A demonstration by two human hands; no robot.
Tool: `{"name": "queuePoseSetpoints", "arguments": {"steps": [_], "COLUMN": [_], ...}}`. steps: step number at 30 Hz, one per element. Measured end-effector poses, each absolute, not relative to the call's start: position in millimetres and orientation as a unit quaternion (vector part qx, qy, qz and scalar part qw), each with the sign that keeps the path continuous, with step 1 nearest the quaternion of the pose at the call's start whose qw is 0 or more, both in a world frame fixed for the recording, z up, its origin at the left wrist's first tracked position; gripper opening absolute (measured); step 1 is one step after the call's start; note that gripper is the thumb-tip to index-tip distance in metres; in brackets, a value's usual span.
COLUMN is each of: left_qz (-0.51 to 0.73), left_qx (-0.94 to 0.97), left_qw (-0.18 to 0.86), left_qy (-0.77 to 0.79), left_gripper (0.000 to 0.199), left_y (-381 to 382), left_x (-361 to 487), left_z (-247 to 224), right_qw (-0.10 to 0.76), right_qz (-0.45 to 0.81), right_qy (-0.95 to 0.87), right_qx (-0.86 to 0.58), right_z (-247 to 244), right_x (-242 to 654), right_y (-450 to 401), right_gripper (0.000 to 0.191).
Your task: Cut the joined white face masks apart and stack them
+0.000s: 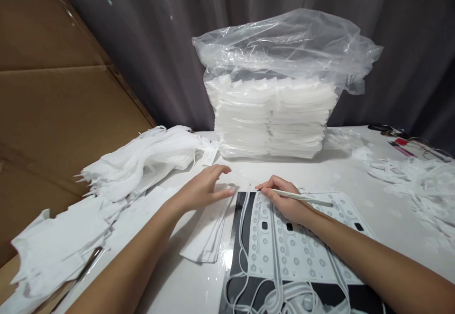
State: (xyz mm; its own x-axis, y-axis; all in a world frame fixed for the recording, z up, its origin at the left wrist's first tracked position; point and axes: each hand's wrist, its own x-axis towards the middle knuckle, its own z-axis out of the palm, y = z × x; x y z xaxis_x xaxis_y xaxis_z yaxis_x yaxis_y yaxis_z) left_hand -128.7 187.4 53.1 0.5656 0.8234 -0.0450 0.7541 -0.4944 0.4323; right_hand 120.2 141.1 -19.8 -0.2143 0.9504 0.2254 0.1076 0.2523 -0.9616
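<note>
My right hand (284, 199) is closed round a slim, pale pen-like tool (302, 197), its tip pointing left. It rests at the top edge of a white sheet (263, 259) with rows of round grey spots and small dark rectangular openings. That sheet lies on a black board (234, 257), with white cords running down over it. To the left, my left hand (204, 188) has thumb and fingers apart and nothing between them. Just below it lies a small fanned stack of thin white pieces (206, 238). My right hand and forearm cover part of the sheet.
A clear plastic bag (273, 115) packed with stacked white sheets stands at the back. Loose white sheets (142, 157) pile up at left beside a cardboard box (53, 105). Tangled white strips (423, 186) lie at right, with a red item (401, 141) behind.
</note>
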Motion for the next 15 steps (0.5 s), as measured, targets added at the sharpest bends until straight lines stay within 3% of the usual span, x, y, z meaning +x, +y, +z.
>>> {"name": "queuePoseSetpoints", "arguments": {"steps": [4, 7, 15], "left_qz": [0.148, 0.193, 0.190], "left_qx": [0.844, 0.806, 0.791], "left_qw": [0.335, 0.400, 0.399], "left_qy": [0.391, 0.391, 0.423], "left_gripper": [0.071, 0.063, 0.065], "left_y": [161.6, 153.2, 164.1], "left_x": [-94.3, -79.0, -84.4], "left_z": [40.4, 24.2, 15.8], "right_qw": [0.496, 0.486, 0.381], "right_qz": [0.489, 0.510, 0.603], "right_qy": [-0.617, -0.622, -0.612], "right_qx": [-0.367, -0.343, -0.341], "right_z": [-8.4, -6.8, -16.1], "right_x": [116.1, 116.7, 147.5], "right_y": [130.9, 130.1, 162.8], "right_gripper": [0.017, 0.018, 0.034]}}
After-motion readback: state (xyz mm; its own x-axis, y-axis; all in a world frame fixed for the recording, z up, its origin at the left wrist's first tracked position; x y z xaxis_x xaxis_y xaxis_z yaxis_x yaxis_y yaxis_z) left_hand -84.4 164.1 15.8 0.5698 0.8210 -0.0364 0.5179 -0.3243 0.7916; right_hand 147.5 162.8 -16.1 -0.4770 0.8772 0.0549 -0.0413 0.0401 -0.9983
